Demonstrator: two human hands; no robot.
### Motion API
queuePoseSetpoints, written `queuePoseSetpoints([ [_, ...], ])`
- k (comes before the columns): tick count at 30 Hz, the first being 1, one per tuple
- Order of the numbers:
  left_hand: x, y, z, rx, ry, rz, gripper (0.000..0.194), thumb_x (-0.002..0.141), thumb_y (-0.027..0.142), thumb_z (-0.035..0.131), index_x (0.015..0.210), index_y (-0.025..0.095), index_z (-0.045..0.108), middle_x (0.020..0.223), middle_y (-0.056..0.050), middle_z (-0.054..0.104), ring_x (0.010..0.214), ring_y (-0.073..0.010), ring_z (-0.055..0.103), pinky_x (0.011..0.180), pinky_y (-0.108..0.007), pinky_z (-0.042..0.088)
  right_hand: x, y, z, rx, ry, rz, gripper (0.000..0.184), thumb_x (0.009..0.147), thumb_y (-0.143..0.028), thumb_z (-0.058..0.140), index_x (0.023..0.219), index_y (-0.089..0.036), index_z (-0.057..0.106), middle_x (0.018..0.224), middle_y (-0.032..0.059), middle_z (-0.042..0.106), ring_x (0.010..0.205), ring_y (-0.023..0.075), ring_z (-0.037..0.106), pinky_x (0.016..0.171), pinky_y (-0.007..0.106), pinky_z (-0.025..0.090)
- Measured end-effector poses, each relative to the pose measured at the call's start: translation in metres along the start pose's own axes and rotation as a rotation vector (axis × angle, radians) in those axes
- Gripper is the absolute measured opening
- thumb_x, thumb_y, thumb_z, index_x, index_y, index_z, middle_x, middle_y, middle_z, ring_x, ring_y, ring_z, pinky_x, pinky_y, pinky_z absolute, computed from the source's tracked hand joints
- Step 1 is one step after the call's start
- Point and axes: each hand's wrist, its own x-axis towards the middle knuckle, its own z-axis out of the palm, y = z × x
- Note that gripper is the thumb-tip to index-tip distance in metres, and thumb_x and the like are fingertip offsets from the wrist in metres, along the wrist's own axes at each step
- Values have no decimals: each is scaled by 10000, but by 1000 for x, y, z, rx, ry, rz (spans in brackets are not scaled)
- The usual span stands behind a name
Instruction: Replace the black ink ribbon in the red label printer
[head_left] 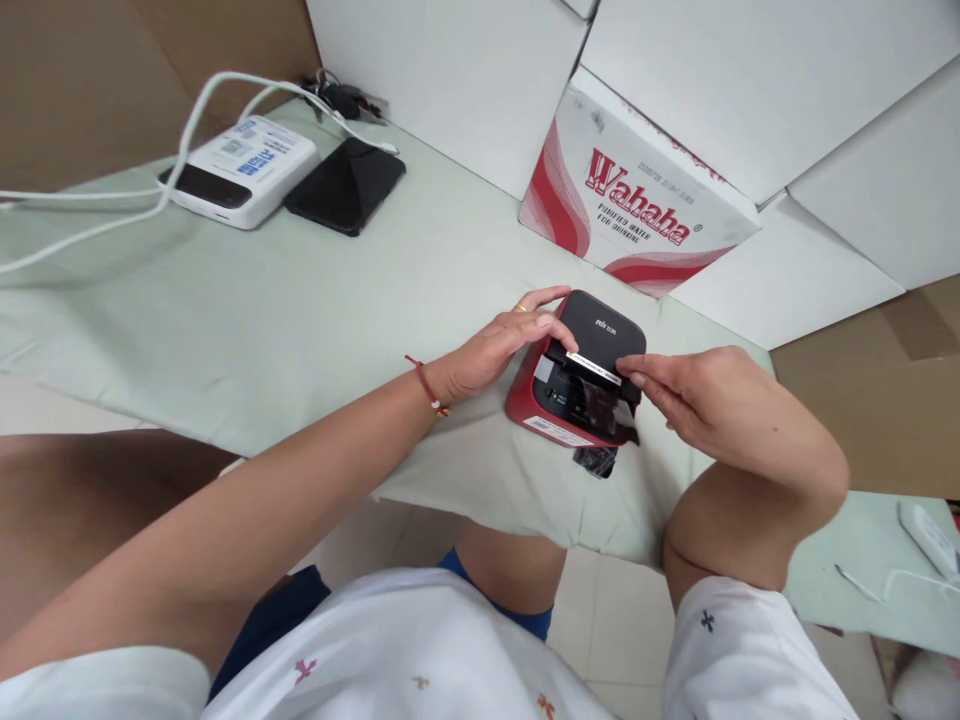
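A small red and black box-shaped device (600, 325) stands on the cloth-covered table, with pale lettering on its black top. Across its middle lies a narrow white printed strip (594, 368) along a dark edge. Below that edge hangs a dark, shiny, see-through film (609, 412). My left hand (510, 340) grips the device from the left, one finger at the far corner and another at the strip's left end. At the strip's right end, my right hand (690, 392) has its fingertips pinched together; the edge between them is partly hidden.
Behind the device stands a Wahaha carton (637, 200) among white boxes. At the back left are a white power bank (251, 165) with a looping cable, a black phone (349, 185) and keys (349, 100). Crumpled clear wrap (596, 462) lies by the device's front.
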Motion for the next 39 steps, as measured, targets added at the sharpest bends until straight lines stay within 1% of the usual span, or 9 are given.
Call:
queuePoseSetpoints([
  [6, 4, 1, 5, -17, 32, -43, 572, 1056, 679, 503, 940, 238, 848, 1650, -45, 594, 1703, -371, 307, 1404, -516, 231, 9, -6, 2, -155, -27, -35, 454, 1093, -277, 371, 1078, -197, 818, 668, 50, 733, 558, 203, 614, 596, 344, 348],
  [11, 2, 2, -1, -6, -45, -42, 246, 830, 414, 756, 991, 242, 828, 1724, -63, 518, 1774, -386, 121, 1410, -561, 171, 14, -1, -1, 0, -7, -15, 444, 1079, -279, 389, 1050, -221, 828, 736, 30, 775, 615, 185, 655, 665, 328, 432],
  [17, 2, -13, -5, -146, -39, -59, 775, 661, 256, 773, 1423, 363, 674, 1841, 30, 323, 1775, -367, 132, 1441, -554, 89, 14, 5, -1, 142, 35, 79, 423, 1082, -313, 429, 1089, -224, 843, 827, 16, 820, 612, 152, 664, 672, 301, 463],
  [20, 4, -20, -4, -211, -34, -47, 968, 645, 227, 765, 1566, 425, 540, 1844, 47, 305, 1754, -367, 189, 1429, -562, 168, 8, 1, -1, 165, 75, 61, 434, 1094, -360, 450, 1240, -219, 834, 861, 28, 838, 635, 165, 696, 658, 308, 485],
  [25, 2, -22, -2, -183, -10, -73, 1059, 671, 221, 746, 1653, 471, 438, 1838, 45, 324, 1712, -364, 282, 1382, -577, 290, -18, -12, -12, 331, 253, 23, 410, 1104, -401, 485, 1278, -279, 836, 1174, 42, 871, 970, 234, 834, 866, 359, 646],
  [30, 0, -24, -1, -207, -11, -86, 1012, 726, 253, 758, 1653, 505, 441, 1736, 16, 493, 1537, -357, 523, 1229, -532, 481, -35, -18, -21, 450, 208, -10, 347, 1079, -372, 540, 1239, -322, 844, 1083, 21, 878, 919, 237, 844, 837, 378, 679],
  [33, 0, -26, -1, -220, -41, -98, 1009, 740, 258, 762, 1662, 501, 433, 1694, -3, 531, 1458, -338, 574, 1189, -517, 495, -15, -17, -12, 436, 194, 49, 353, 1083, -355, 527, 1238, -290, 837, 1017, 28, 873, 842, 217, 822, 793, 352, 642],
  [36, 0, -27, -2, -216, -56, -139, 973, 746, 254, 735, 1654, 473, 459, 1606, -23, 580, 1382, -321, 599, 1142, -501, 503, 23, -14, 5, 255, 158, 163, 365, 1083, -310, 512, 1254, -235, 825, 1011, 62, 859, 828, 217, 781, 798, 348, 571],
  [39, -2, -24, -3, -190, -43, -196, 923, 755, 245, 706, 1629, 454, 495, 1445, -37, 648, 1229, -291, 642, 1027, -458, 531, 55, -13, 21, 72, -8, 177, 345, 1063, -272, 537, 1261, -186, 806, 1081, 117, 843, 883, 229, 744, 753, 329, 478],
])
